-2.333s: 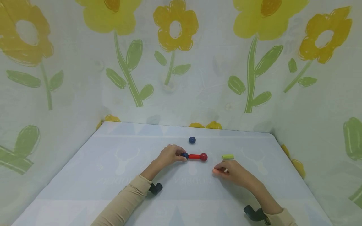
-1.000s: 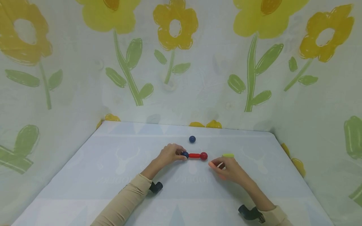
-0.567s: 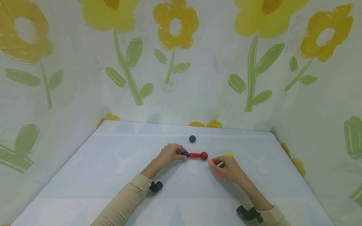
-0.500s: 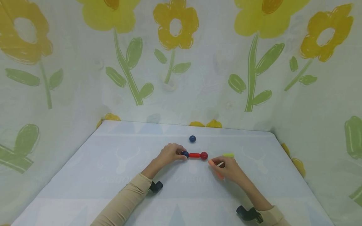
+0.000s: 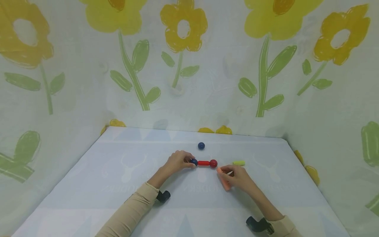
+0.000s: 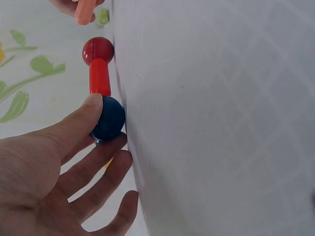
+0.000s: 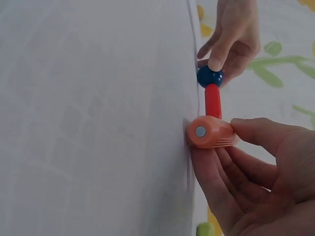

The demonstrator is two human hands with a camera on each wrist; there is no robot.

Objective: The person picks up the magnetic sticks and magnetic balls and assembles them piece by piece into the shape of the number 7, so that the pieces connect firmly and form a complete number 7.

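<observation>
My left hand [image 5: 179, 161] pinches a dark blue ball [image 6: 109, 119] between thumb and fingers. A red magnetic rod [image 5: 203, 163] runs rightward from this ball to a red ball [image 5: 213, 163], all three joined in a row on the table. My right hand [image 5: 239, 177] pinches an orange magnetic rod [image 5: 224, 181] between thumb and fingers. One end of it lies close to the red ball; whether they touch I cannot tell. In the right wrist view a round silver magnet [image 7: 200, 131] shows in the orange rod's near end, and the rod hides the red ball.
A second dark blue ball [image 5: 201, 145] lies toward the back of the white table [image 5: 142, 184]. Just beyond the right hand lies a yellow-green rod [image 5: 238, 163]. Flower-printed cloth [image 5: 213, 82] walls the table at the back and sides.
My right hand has moved forward and left with the orange rod, bringing it near the red ball. The rod has turned, so its other end points toward me. The left hand stays put.
</observation>
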